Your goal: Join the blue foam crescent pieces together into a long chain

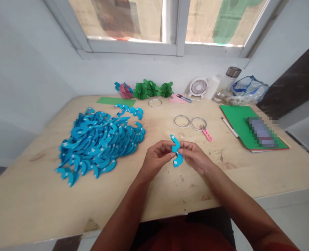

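Blue paper crescent [176, 150] pinched from both sides, just above the table [39, 202]

The crescent is held at its middle: the left hand [156, 158] is closed on it with fingertips from the left, and the right hand [195, 157] is clamped on it the same way from the right. Its long axis is stood roughly straight away from the person, the far tip is leaned a bit left, the near tip is hooked left too, so the curve is bulged to the right. A big pile of blue cut-outs [99, 141] is spread well off to the left; two tape rings [181, 121] and pink snips [206, 134] are found just beyond the hands.
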Motion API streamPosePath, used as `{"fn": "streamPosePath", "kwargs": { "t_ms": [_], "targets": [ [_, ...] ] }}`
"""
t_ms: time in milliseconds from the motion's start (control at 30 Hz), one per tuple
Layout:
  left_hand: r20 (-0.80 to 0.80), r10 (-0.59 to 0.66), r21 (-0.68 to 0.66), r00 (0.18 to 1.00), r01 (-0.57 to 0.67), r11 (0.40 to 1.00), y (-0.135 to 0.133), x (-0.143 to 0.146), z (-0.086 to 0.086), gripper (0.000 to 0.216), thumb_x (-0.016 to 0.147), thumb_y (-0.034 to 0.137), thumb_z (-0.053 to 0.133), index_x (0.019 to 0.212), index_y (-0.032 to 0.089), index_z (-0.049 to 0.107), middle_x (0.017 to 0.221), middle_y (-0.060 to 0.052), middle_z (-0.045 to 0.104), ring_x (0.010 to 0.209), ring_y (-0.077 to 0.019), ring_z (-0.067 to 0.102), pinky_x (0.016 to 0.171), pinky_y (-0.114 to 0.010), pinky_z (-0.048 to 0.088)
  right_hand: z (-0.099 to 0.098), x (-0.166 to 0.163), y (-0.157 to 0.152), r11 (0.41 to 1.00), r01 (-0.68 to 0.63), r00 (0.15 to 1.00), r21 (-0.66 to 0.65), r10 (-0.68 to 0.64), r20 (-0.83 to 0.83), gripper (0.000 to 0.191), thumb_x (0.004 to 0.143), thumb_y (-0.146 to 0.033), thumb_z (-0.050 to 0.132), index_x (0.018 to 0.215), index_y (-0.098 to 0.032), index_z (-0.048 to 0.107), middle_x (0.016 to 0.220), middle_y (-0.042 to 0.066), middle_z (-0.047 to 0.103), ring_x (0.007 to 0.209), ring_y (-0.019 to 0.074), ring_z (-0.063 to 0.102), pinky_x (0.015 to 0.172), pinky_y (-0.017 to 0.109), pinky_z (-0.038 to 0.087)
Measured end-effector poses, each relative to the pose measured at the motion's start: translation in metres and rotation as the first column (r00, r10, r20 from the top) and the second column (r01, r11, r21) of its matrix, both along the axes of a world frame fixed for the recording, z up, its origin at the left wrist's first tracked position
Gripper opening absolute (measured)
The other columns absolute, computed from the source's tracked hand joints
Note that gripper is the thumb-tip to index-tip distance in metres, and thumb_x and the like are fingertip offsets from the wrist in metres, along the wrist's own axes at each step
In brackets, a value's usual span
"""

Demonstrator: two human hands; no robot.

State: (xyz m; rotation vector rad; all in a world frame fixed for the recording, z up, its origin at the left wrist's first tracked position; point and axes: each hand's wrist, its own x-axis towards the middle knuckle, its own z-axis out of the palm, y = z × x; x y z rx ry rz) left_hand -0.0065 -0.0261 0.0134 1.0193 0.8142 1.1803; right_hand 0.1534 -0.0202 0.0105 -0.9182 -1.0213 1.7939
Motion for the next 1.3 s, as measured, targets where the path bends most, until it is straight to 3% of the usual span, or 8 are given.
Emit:
{"fn": "streamPosePath", "kwargs": {
  "t_ms": [300,433,533,633,733,867,1100,1300],
  "targets": [
    [0.000,0.000,-0.006,1.000,0.000,1.000,0.000,0.000,0.001,0.023,0.061,0.014,0.076,0.083,0.016,0.069,0.070,-0.002,0.066,0.068,-0.0146,0.061,0.065,-0.025,0.049,0.002,-0.002,-0.001,1.000,-0.008,0.999,-0.007,0.008,0.033,0.018,0.073,-0.033,0.067,0.078,-0.017,0.061,0.068,0.000,0.059,0.062,0.0121,0.056,0.062,0.025,0.044],
    [-0.021,0.043,0.015,0.999,-0.043,0.999,0.002,-0.001,-0.003,0.023,0.062,0.015,0.075,0.083,0.017,0.070,0.071,-0.002,0.066,0.067,-0.0142,0.062,0.064,-0.024,0.049,0.000,-0.003,0.001,0.977,0.119,0.962,0.178,-0.158,0.221,0.021,0.076,-0.039,0.062,0.079,-0.018,0.059,0.068,0.000,0.057,0.062,0.0131,0.053,0.060,0.026,0.043],
    [-0.010,0.091,0.020,0.996,-0.091,0.996,0.005,-0.001,-0.006,0.022,0.063,0.014,0.075,0.083,0.018,0.070,0.074,-0.001,0.067,0.068,-0.0132,0.062,0.064,-0.023,0.049,0.003,-0.001,-0.002,0.852,0.197,0.854,0.484,-0.392,0.342,0.016,0.079,-0.035,0.059,0.086,-0.020,0.058,0.079,0.004,0.060,0.073,0.0166,0.055,0.067,0.030,0.044],
    [0.015,0.118,0.004,0.993,-0.118,0.993,0.006,-0.001,-0.008,0.020,0.062,0.015,0.075,0.082,0.017,0.070,0.077,-0.002,0.069,0.070,-0.0133,0.062,0.065,-0.023,0.049,0.010,0.001,-0.006,0.671,0.041,0.769,0.740,-0.495,0.405,0.020,0.078,-0.028,0.060,0.098,-0.022,0.059,0.093,0.007,0.061,0.086,0.0205,0.055,0.077,0.035,0.044],
    [0.019,0.118,0.003,0.993,-0.118,0.993,0.007,0.000,-0.007,0.019,0.062,0.016,0.075,0.081,0.016,0.070,0.075,-0.003,0.069,0.070,-0.0139,0.062,0.066,-0.024,0.050,0.015,0.000,-0.010,0.556,-0.117,0.771,0.823,-0.471,0.428,0.027,0.077,-0.026,0.063,0.104,-0.024,0.058,0.102,0.008,0.061,0.097,0.0237,0.054,0.084,0.041,0.043],
    [0.027,0.122,-0.009,0.992,-0.122,0.993,0.006,0.000,-0.005,0.018,0.061,0.018,0.076,0.079,0.016,0.071,0.076,-0.004,0.070,0.069,-0.0148,0.063,0.066,-0.025,0.050,0.015,-0.001,-0.009,0.496,-0.184,0.785,0.849,-0.446,0.431,0.033,0.074,-0.028,0.067,0.106,-0.026,0.058,0.105,0.008,0.061,0.099,0.0251,0.055,0.088,0.045,0.042],
    [-0.013,0.112,-0.015,0.994,-0.112,0.994,0.007,0.000,-0.008,0.021,0.061,0.017,0.076,0.081,0.015,0.071,0.073,-0.003,0.069,0.068,-0.0139,0.063,0.065,-0.024,0.049,0.013,0.000,-0.007,0.497,-0.139,0.797,0.857,-0.457,0.395,0.013,0.082,-0.019,0.057,0.092,-0.023,0.065,0.091,0.007,0.066,0.088,0.0213,0.060,0.078,0.039,0.047],
    [-0.089,0.097,-0.023,0.991,-0.099,0.995,0.006,0.000,-0.008,0.025,0.062,0.022,0.075,0.085,0.014,0.070,0.071,-0.003,0.069,0.067,-0.0151,0.064,0.066,-0.027,0.051,0.007,0.003,-0.006,0.603,-0.019,0.779,0.798,-0.491,0.390,0.011,0.084,-0.023,0.054,0.082,-0.020,0.064,0.076,0.004,0.065,0.072,0.0177,0.060,0.068,0.032,0.047]
  ]
}}
